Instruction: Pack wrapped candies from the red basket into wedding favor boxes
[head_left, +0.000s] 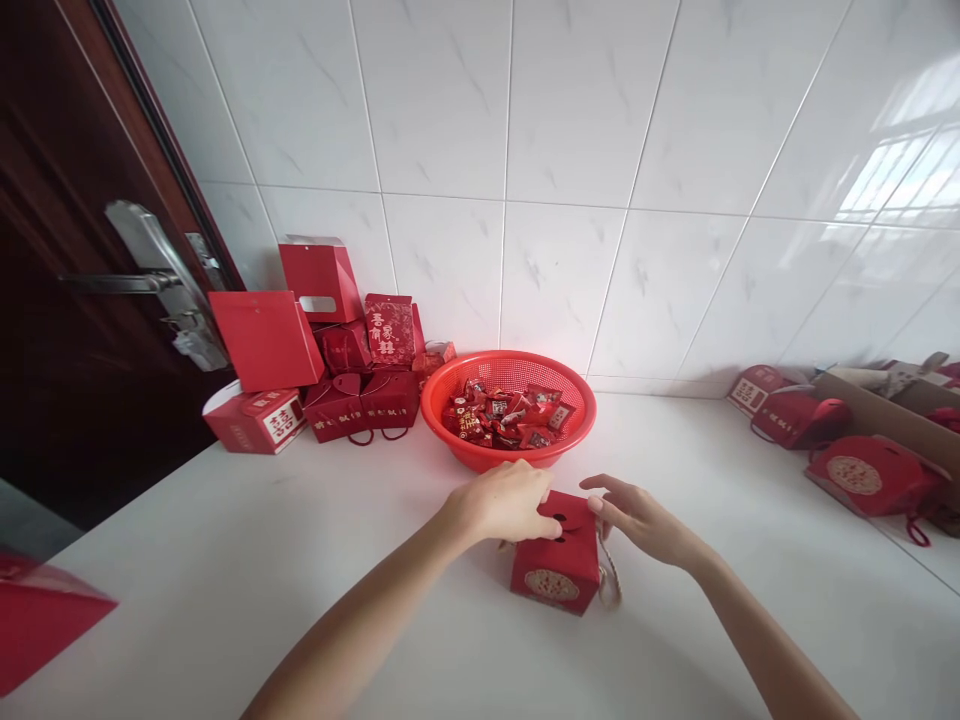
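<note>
A small red gift box [544, 560] with a pale round emblem on its front stands on the white table. My left hand [499, 505] reaches over its top from the left, thumb pressed on the top flap beside a dark hole, fingers toward the far side and partly hidden. At the box's upper right edge is my right hand [641, 518], its fingers apart and its thumb by the corner. A twine handle [611, 580] hangs down the right side. Just behind stands a red plastic basket [446, 440] with wrapped candies [510, 415] in it.
Several red boxes [262, 340] are stacked at the back left, near a dark door [52, 300]. More red boxes [874, 475] and a cardboard carton [862, 395] lie at the right. Another red box [45, 620] sits at the left front edge. A tiled wall [562, 120] closes the back.
</note>
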